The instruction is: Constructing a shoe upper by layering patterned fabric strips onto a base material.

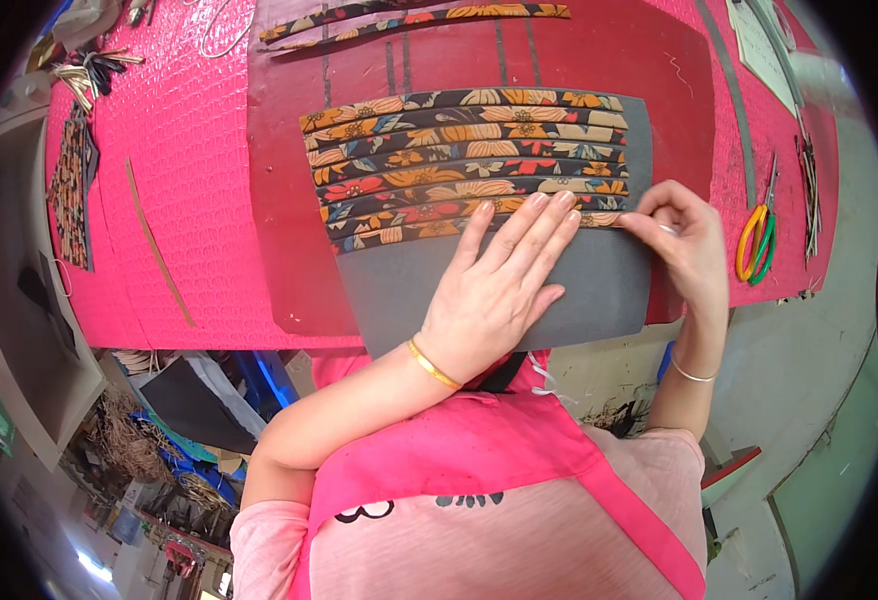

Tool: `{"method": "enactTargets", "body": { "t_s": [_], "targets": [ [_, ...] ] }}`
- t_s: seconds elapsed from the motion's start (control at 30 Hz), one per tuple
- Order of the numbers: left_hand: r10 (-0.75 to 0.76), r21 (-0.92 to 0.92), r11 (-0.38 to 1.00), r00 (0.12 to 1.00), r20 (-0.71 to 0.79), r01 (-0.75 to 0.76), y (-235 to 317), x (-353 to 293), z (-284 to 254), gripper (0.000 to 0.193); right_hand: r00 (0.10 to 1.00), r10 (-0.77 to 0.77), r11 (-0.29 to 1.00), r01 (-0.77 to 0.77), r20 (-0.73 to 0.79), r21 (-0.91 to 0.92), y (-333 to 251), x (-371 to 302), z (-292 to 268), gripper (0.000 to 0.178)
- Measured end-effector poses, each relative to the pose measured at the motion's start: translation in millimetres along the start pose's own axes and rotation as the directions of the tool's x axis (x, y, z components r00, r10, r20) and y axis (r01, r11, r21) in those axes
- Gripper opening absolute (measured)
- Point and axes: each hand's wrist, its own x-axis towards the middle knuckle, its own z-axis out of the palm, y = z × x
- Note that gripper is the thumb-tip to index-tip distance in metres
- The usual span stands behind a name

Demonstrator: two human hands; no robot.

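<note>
Pressing the lowest orange-and-black floral fabric strip (389, 237) onto the flat grey sheet (579, 285) with the left grip (489, 298) spread, empty, and the right grip (691, 245) curled at the strip's end, hold indiscernible, keeping spacing even.

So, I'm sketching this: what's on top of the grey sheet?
Floral fabric strips cross the grey sheet; the left hand lies partly over the lowest, the right hand is at its end. What the hands cover can't be seen.
</note>
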Motion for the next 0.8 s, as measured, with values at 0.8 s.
{"method": "enactTargets", "body": {
  "t_s": [0.8],
  "targets": [
    [-0.067, -0.261, 0.965, 0.978, -0.199, 0.013, -19, -9, -30, 0.040, 0.469, -0.880, 0.434, 0.858, 0.077, -0.275, -120, 66, 117, 0.015]
  ]
}}
